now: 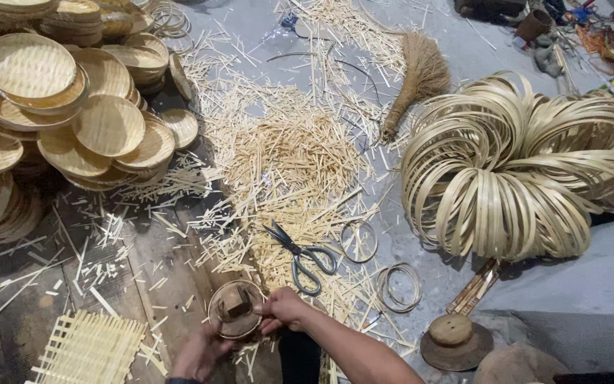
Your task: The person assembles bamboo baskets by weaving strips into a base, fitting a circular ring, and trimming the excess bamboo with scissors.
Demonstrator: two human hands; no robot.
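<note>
Lower centre: a small round bamboo ring form (235,310) with a wooden block inside it sits on the floor between both hands.
Left hand (200,353): cut off by the bottom edge; its grip closes on the form's lower rim, fingers partly hidden.
Right hand (283,309): pinches the form's right rim; fingertips are hard to make out.
Just above: scissors (302,254) lie on a heap of bamboo offcuts (286,153).
Upper left: stacked woven trays (72,107).
Right: a bundle of bamboo hoops (513,171).
Lower left: a woven mat (90,348), perhaps unfinished, cropped by the frame.
</note>
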